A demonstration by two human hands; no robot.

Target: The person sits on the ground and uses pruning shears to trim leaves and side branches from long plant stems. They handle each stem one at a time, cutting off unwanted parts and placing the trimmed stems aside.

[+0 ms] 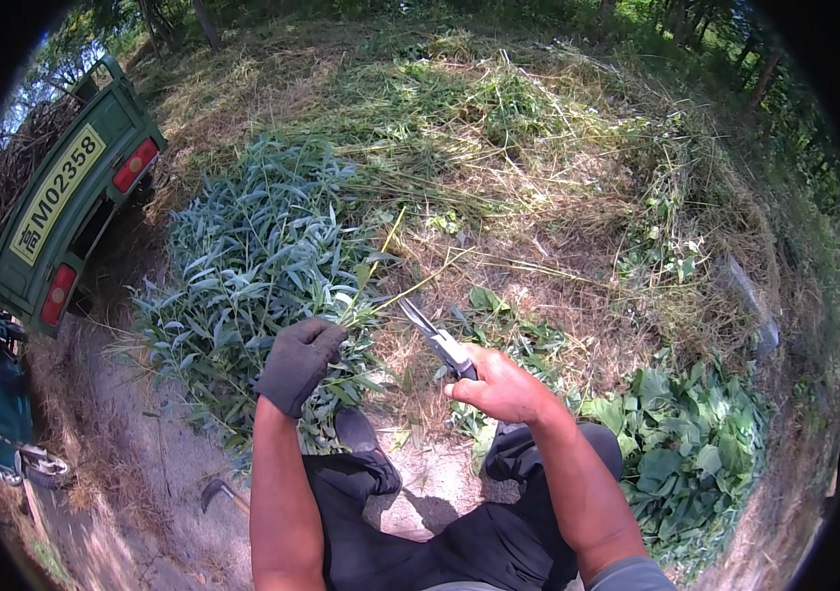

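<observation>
In my gloved left hand (297,364) is a thin yellow-green stem (375,307), pinched between closed fingers above a large heap of cut branches (233,256) with narrow blue-green leaves. My bare right hand (489,384) grips pruning shears (432,333) with pale metal near the pivot, pointed up-left toward the stem. Their tips are close to the stem; I cannot tell if they touch it. My shoes (363,433) rest on pale ground beside the heap.
A green vehicle (95,217) loaded with dry branches stands at the left, above a teal motorbike (1,399). A sickle (218,492) lies at lower left. A broad-leaf pile (686,453) sits at right. Cut grass and straw (538,148) spread toward trees behind.
</observation>
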